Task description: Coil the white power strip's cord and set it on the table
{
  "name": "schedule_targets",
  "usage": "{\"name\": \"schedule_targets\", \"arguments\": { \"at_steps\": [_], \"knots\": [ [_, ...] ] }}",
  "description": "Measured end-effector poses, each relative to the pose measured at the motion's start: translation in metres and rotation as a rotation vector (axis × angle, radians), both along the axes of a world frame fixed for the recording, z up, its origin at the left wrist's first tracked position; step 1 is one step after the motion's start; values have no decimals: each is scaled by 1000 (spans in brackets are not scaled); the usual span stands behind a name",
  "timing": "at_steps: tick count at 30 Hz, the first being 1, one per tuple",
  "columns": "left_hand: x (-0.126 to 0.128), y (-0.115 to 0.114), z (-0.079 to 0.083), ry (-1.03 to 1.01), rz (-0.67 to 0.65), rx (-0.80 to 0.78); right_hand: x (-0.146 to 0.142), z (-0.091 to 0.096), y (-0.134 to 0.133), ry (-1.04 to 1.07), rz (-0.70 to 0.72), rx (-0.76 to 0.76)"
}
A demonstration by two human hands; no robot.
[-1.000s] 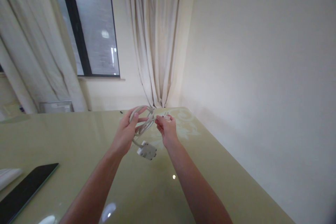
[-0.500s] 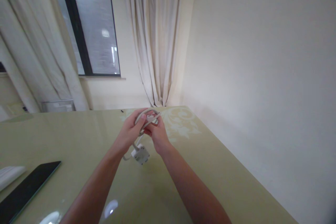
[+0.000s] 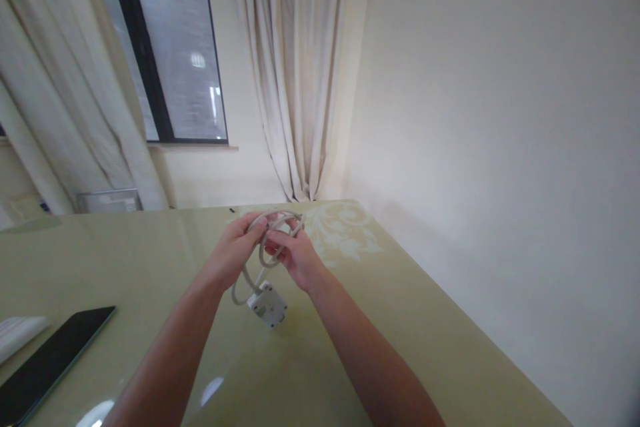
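A pale grey cable point(image 3: 265, 259), looped into a loose coil, is held up between my two hands above the table. My left hand point(image 3: 239, 240) is closed on the coil's left side, thumb on top. On the coil's right side, my right hand point(image 3: 296, 255) has its fingers closed on the loops. Below them hangs a boxy white power adapter point(image 3: 269, 305), joined to the cable and tilted, with small dark spots at its corners. The fingertips are partly hidden behind the loops.
A glossy pale green table point(image 3: 425, 333) fills the foreground, its right edge along a white wall point(image 3: 490, 113). At left lie a flat black tablet-like slab point(image 3: 57, 360) and a white object point(image 3: 20, 335). A tiny dark piece point(image 3: 231, 210) lies near the far edge.
The cable loops have spread wider, and the adapter hangs slightly lower and has turned. My left hand has shifted a little to the left; my right hand has turned slightly.
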State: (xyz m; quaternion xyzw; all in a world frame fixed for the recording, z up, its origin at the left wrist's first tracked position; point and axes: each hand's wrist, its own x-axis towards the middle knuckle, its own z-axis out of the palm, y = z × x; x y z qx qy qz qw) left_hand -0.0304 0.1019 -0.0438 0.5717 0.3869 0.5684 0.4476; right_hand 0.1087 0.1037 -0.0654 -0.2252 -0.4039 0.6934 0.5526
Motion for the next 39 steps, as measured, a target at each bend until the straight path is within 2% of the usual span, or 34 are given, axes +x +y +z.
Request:
{"name": "schedule_targets", "arguments": {
  "at_steps": [5,9,14,20,24,27,29,33,35,39],
  "knots": [
    [5,-4,4,-45,40,4,0,-1,-1,-119,-47,92],
    [4,-7,10,-73,173,-4,1,0,0,-191,-105,120],
    [0,-4,8,-112,283,-43,2,2,0,-157,-133,139],
    [1,-4,3,113,298,-18,10,7,4,-139,-163,156],
    [3,-5,5,86,311,9,33,4,19,-355,-163,190],
    [10,-7,5,78,261,6,51,-1,30,-519,-282,236],
    [15,-7,4,103,251,6,59,1,31,-574,-425,273],
    [22,-8,2,55,261,-16,60,22,16,-580,-724,452],
    [24,-9,4,-19,247,-20,55,33,5,-606,-680,529],
    [25,-12,7,-90,180,-34,44,38,-7,-661,-332,514]
  ]
}}
